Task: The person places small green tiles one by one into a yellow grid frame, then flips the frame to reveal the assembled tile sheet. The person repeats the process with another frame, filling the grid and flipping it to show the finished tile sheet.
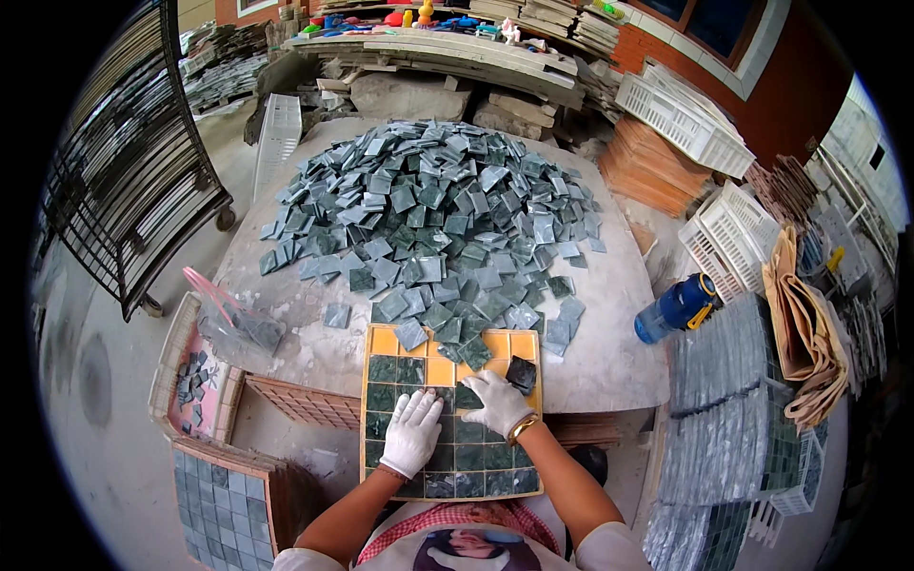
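A yellow grid tray point(386, 340) lies before me, its lower rows filled with square dark green stone tiles point(468, 459). Several yellow cells along its top are bare. My left hand point(413, 433), in a white glove, rests flat on the tiles with its fingers stretched out. My right hand point(497, 407), gloved and with a gold bangle at the wrist, has thumb and fingers around the edges of a green tile point(467, 396) at the grid. A darker tile point(521, 374) sits tilted beside its knuckles. Loose tiles point(461, 329) overlap the tray's far edge.
A big heap of loose tiles point(428, 209) covers the stone table point(609, 352). A blue bottle point(674, 307) stands at its right. Stacked tiled sheets point(714, 428) rise at right, others point(224, 504) at lower left. A metal cart point(124, 181) stands far left; white crates point(728, 238) lie right.
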{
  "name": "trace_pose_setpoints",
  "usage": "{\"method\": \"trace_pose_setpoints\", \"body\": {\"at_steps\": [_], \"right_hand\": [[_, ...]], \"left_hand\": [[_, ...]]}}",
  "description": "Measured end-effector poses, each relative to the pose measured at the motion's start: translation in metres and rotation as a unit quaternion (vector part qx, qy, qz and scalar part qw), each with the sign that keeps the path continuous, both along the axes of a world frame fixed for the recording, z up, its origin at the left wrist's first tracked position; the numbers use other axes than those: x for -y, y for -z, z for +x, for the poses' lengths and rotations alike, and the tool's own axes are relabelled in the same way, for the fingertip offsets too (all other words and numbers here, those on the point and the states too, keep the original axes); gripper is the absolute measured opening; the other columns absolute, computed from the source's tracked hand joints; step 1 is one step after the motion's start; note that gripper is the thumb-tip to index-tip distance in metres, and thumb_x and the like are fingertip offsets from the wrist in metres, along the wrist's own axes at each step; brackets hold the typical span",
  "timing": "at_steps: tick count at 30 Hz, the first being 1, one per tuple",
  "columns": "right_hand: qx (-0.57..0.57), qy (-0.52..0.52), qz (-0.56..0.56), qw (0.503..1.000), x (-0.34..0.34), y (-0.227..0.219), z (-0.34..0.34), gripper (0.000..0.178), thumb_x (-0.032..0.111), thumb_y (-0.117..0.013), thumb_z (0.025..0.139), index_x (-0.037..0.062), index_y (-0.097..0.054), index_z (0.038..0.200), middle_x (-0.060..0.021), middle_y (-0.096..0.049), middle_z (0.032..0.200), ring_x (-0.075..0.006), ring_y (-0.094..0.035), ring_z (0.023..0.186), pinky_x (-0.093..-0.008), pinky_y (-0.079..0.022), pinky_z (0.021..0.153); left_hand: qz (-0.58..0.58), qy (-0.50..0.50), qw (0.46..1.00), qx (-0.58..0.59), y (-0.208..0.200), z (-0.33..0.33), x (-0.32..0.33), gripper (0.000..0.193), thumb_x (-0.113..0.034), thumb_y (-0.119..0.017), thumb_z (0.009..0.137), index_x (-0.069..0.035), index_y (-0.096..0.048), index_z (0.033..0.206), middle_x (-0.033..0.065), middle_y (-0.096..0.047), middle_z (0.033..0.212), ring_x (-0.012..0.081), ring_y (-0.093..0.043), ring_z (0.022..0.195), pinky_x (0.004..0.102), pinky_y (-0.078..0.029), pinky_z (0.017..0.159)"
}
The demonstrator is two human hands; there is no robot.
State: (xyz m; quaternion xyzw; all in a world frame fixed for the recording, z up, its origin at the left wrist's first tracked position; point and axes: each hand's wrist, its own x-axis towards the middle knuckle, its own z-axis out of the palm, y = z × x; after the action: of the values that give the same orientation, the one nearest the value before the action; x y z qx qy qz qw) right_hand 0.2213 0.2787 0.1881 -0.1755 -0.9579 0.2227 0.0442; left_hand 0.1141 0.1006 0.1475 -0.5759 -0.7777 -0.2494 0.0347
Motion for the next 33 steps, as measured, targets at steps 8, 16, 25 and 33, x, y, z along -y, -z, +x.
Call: {"method": "trace_pose_setpoints", "body": {"at_steps": [8,16,25,33], "right_hand": [[0.141,-0.023,-0.007,0.990,-0.002,-0.014,-0.009,0.043,0.028,-0.070,0.075,0.0084,-0.061,0.112,-0.0121,-0.056,0.111,-0.0292,-0.056,0.103,-0.0379,-0.047,0.087],[0.009,0.178,0.020,0.984,-0.022,-0.012,-0.022,0.055,0.032,-0.070,0.075,0.0077,-0.053,0.121,-0.0139,-0.057,0.111,-0.0314,-0.059,0.098,-0.0408,-0.049,0.083],[-0.044,0.206,0.001,0.977,-0.027,0.006,-0.027,0.068,0.031,-0.077,0.065,0.0047,-0.050,0.123,-0.0172,-0.058,0.109,-0.0331,-0.058,0.099,-0.0399,-0.047,0.086],[-0.080,0.128,-0.054,0.987,-0.021,-0.014,-0.015,0.064,0.024,-0.078,0.064,0.0028,-0.053,0.119,-0.0186,-0.058,0.107,-0.0342,-0.057,0.099,-0.0390,-0.047,0.087]], "left_hand": [[-0.003,0.035,0.999,0.022,-0.002,0.032,0.001,0.057,-0.023,-0.064,0.079,-0.004,-0.047,0.130,0.0149,-0.047,0.135,0.0301,-0.042,0.127,0.0475,-0.025,0.109],[-0.064,0.027,0.997,-0.036,0.002,0.049,-0.017,0.067,-0.041,-0.058,0.082,0.002,-0.044,0.130,0.0204,-0.043,0.137,0.0338,-0.038,0.129,0.0489,-0.023,0.109],[-0.056,0.033,0.997,-0.028,-0.002,0.061,-0.014,0.074,-0.050,-0.056,0.081,0.005,-0.045,0.129,0.0209,-0.042,0.137,0.0345,-0.037,0.130,0.0510,-0.022,0.109],[-0.067,0.034,0.997,-0.021,-0.011,0.047,-0.016,0.067,-0.043,-0.061,0.078,-0.001,-0.047,0.128,0.0146,-0.045,0.136,0.0291,-0.039,0.129,0.0534,-0.023,0.107]]}}
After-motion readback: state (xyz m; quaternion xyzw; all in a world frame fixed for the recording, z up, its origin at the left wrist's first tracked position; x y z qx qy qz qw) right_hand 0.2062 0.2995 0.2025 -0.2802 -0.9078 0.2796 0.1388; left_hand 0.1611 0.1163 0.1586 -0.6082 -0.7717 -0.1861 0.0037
